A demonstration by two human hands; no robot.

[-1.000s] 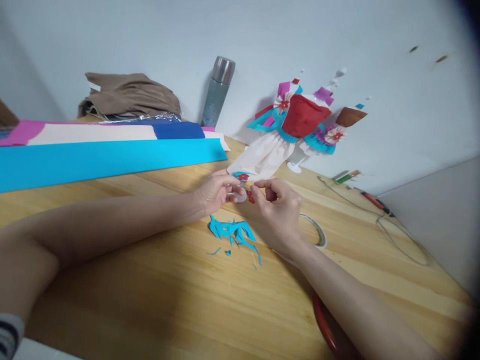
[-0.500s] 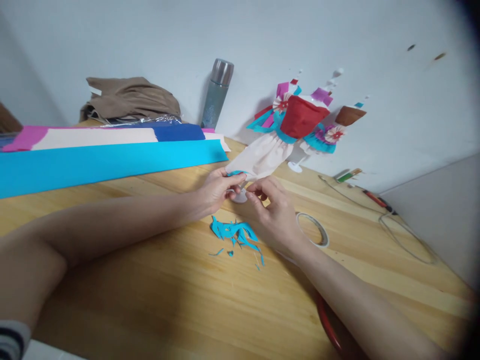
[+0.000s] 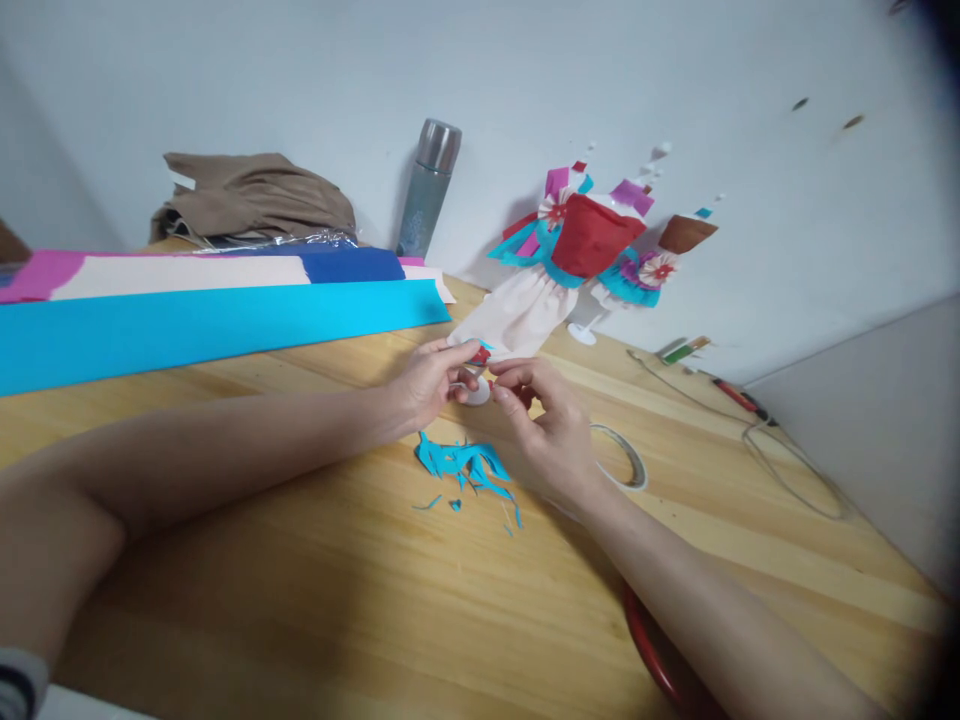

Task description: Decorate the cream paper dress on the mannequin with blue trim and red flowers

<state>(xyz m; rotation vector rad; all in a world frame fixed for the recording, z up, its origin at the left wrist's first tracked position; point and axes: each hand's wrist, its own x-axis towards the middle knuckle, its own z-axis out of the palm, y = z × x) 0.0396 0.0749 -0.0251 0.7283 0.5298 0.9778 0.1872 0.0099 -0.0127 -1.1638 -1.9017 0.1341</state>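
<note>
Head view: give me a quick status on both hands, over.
Left hand holding red-and-blue piece near pale skirt. Right hand pinching small red bit. Blue scraps on table, near side of hands, not between them.

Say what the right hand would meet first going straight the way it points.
Probably the left hand, with its red piece; the white base seen between the hands seems farther off, though depth is unclear.
</note>
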